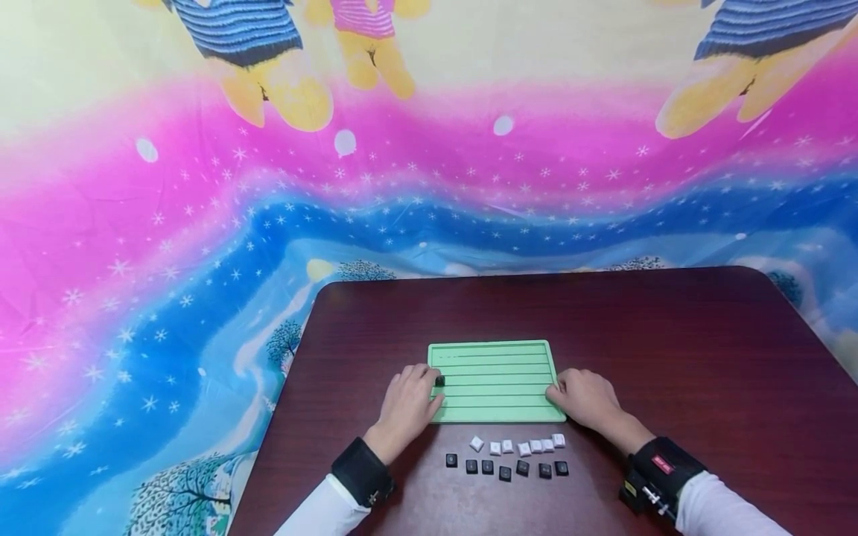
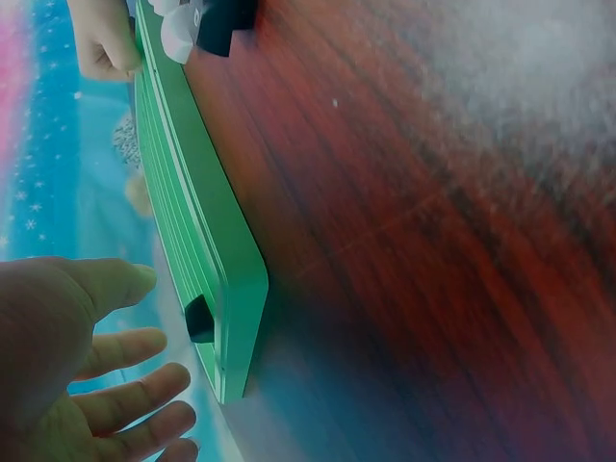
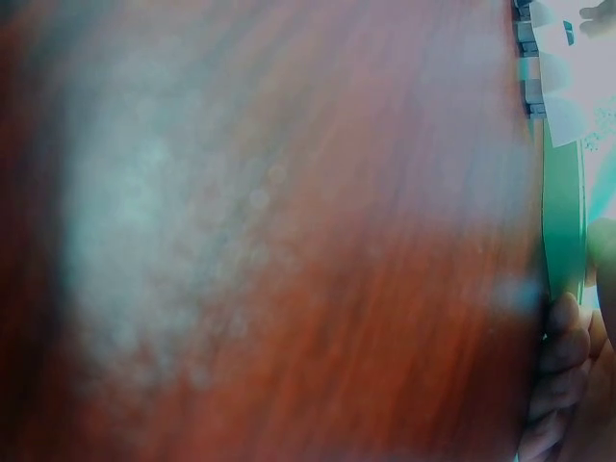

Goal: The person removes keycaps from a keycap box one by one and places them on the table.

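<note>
A green board with ridged rows [image 1: 496, 376] lies flat on the table. One black keycap [image 1: 439, 380] sits on it by the left edge, also visible as a dark block [image 2: 199, 320] in the left wrist view. Beside that keycap is my left hand [image 1: 409, 402], its fingers spread and apart from the keycap in the left wrist view. My right hand [image 1: 590, 398] grips the board's right edge, thumb over the rim and the other fingers bent alongside. White keycaps [image 1: 507, 446] form an uneven row below the board, with black keycaps [image 1: 506, 473] nearer to me.
The dark red-brown table [image 1: 704, 357] has rounded far corners. A patterned cloth [image 1: 429, 149] in pink, blue and cream hangs behind it and down the left side. Each wrist wears a black strap [image 1: 362, 470].
</note>
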`<state>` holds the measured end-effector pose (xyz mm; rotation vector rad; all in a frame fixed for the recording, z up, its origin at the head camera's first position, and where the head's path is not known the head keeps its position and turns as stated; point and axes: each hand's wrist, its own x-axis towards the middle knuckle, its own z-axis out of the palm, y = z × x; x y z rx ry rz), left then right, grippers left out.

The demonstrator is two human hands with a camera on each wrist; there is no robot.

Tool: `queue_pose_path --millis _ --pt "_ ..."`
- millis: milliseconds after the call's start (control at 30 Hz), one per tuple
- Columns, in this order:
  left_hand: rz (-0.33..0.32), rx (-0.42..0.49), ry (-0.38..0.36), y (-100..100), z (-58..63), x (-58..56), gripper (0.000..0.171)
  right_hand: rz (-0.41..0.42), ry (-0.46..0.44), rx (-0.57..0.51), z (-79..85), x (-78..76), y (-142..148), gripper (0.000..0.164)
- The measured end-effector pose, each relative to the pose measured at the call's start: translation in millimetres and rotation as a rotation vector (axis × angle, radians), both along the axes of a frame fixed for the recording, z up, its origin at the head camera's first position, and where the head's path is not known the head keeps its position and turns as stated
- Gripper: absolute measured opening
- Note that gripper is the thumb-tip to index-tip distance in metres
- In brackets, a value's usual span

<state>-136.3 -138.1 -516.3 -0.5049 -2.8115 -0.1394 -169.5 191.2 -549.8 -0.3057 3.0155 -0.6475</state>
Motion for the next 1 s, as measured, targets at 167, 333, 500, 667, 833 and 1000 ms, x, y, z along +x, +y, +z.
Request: queue_pose_path --millis 167,333,500,667,833,1000 --pt "-0.013 0.004 -0.021 -0.3 -1.7 -5.5 0.04 0.0 0.003 0.003 0.1 0.0 -0.2 0.04" --pt "-0.038 -0.004 -0.019 -0.2 -3.8 -9.9 0.042 0.003 0.015 0.004 -0.6 -0.9 -0.3 0.041" --pt "-0.036 -0.025 -0.064 0.4 -5.3 -13.1 0.043 0.002 0.017 0.007 -1.7 -0.5 0.2 0.041" --pt "-0.037 -0.046 -0.121 0.6 -6.3 -14.8 0.04 0.001 0.002 0.007 -1.2 0.5 0.0 0.041" --pt "-0.038 -0.051 -0.13 1.5 -6.7 -15.6 0.039 0.003 0.003 0.001 0.6 1.3 -0.5 0.04" --pt "-0.037 -0.06 -0.121 3.3 -7.3 -16.3 0.039 0.005 0.002 0.001 0.9 1.0 -0.6 0.04"
